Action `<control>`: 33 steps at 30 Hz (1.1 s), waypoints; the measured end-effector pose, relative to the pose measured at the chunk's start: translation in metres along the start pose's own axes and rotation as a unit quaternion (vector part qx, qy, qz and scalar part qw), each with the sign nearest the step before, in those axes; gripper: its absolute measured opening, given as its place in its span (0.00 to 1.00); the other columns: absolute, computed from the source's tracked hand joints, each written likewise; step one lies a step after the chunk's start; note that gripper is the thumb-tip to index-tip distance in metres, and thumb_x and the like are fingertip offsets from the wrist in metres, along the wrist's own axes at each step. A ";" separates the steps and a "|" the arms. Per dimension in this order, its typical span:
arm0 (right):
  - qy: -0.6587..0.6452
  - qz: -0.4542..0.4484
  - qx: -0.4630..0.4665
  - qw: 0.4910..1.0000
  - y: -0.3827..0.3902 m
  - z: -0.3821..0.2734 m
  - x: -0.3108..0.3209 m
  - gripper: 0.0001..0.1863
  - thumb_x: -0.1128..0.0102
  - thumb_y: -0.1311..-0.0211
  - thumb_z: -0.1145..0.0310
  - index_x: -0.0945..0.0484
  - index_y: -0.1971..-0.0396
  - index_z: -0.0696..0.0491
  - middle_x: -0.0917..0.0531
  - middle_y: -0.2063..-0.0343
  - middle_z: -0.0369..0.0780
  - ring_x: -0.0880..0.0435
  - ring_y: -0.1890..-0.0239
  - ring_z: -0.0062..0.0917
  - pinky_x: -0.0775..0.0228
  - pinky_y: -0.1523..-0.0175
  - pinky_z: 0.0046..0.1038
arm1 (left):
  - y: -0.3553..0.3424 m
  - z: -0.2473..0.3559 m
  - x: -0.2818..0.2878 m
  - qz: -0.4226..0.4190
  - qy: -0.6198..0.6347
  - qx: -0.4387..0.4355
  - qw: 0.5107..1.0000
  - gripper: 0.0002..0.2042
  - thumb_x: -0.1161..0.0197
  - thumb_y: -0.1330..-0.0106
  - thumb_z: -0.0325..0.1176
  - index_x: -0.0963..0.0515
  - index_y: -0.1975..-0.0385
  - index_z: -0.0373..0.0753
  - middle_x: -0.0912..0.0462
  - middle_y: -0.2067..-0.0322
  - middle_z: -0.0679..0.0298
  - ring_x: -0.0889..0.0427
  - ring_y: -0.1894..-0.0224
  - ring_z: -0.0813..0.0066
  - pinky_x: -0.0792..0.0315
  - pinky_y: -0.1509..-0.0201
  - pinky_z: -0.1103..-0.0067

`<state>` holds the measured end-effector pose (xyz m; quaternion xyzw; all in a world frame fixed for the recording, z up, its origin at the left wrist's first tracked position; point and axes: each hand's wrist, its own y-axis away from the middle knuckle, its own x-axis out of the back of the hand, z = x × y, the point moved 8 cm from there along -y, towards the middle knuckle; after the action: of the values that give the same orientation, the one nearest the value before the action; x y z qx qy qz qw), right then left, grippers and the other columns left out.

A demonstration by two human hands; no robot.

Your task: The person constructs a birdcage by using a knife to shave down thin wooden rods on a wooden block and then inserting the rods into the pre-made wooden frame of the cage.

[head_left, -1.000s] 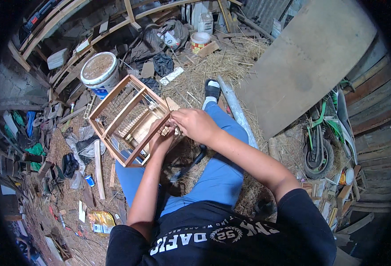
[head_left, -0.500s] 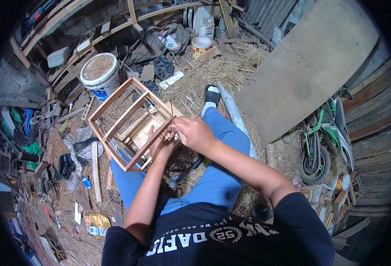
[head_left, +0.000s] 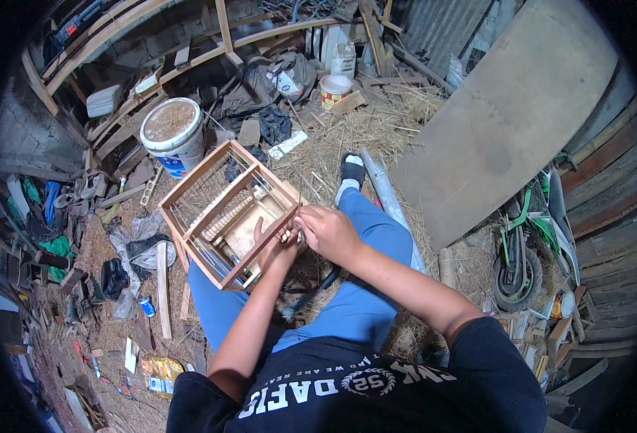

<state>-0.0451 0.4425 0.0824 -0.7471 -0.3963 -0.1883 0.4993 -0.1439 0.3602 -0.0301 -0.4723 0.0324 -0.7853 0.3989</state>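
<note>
A wooden birdcage (head_left: pixel 222 200) with thin bars rests tilted across my left thigh, its pale floor panel showing inside. My left hand (head_left: pixel 278 251) reaches up under the near right rail, fingers bent around it inside the frame. Pressed against the same rail's corner, my right hand (head_left: pixel 331 234) is closed in a pinch right beside the left fingertips. A thin dark rod (head_left: pixel 300 192) sticks up just above the right fingers; whether they hold it is hidden by the hand.
Beyond the cage stands a white bucket (head_left: pixel 172 137) filled with something brown. A large board (head_left: pixel 510 123) leans at the right, near a small green motorbike (head_left: pixel 520 245). Wood scraps, bags and straw litter the floor. A pale pole (head_left: pixel 391 206) lies by my right leg.
The whole scene has shifted slightly right and down in view. Both hands stay at the same cage corner, with little change in their grip.
</note>
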 end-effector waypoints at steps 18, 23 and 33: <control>-0.098 0.069 -0.113 0.986 -0.006 0.009 0.029 0.05 0.41 0.38 0.76 0.18 0.64 0.58 0.15 0.65 0.50 0.14 0.62 0.47 0.21 0.56 0.41 | 0.018 -0.023 0.005 -0.126 -0.031 0.187 0.974 0.18 0.24 0.41 0.48 0.13 0.59 0.43 0.14 0.64 0.51 0.14 0.62 0.54 0.22 0.57 0.63; -0.101 0.137 -0.144 0.975 -0.054 0.003 0.121 0.05 0.40 0.33 0.73 0.21 0.67 0.59 0.19 0.76 0.44 0.18 0.73 0.30 0.26 0.65 0.31 | 0.017 -0.015 0.016 -0.145 -0.064 0.197 0.968 0.20 0.25 0.42 0.51 0.13 0.58 0.43 0.13 0.61 0.50 0.15 0.57 0.50 0.22 0.51 0.61; -0.381 -0.030 -0.236 0.893 0.027 0.080 -0.062 0.11 0.53 0.20 0.66 0.26 0.59 0.57 0.16 0.61 0.36 0.19 0.57 0.21 0.28 0.45 0.27 | 0.033 -0.019 0.019 -0.242 -0.169 0.113 0.949 0.20 0.43 0.28 0.55 0.19 0.59 0.42 0.14 0.63 0.47 0.14 0.58 0.45 0.22 0.56 0.54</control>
<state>-0.0707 0.4839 -0.0101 -0.8451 -0.5225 0.0084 0.1131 -0.1432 0.3192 -0.0413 -0.5433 -0.2398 -0.7657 0.2471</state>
